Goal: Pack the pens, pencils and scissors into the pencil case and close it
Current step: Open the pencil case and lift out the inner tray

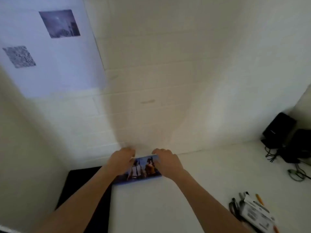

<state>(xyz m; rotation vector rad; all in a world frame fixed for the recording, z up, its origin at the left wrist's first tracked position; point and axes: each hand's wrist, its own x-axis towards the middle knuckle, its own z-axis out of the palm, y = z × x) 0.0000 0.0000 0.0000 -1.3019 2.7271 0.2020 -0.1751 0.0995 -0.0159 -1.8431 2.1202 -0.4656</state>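
Note:
A flat pencil case [141, 169] printed with a picture of two figures lies on the white table, close to the wall. My left hand [122, 159] grips its far left end and my right hand [167, 163] grips its far right end. Whether the case is open or closed is hidden by my fingers. At the lower right, a heap of pens and pencils [242, 201] lies beside a white box [256, 211], with an orange pencil [260, 199] and dark scissors [233, 206] at its edges. The picture is blurred.
A dark mat [80, 185] lies at the table's left edge. Black speakers [284, 130] with tangled cables [297, 174] stand in the right corner. A white brick wall rises behind the table, and a sheet with two printed squares [50, 47] hangs at the upper left.

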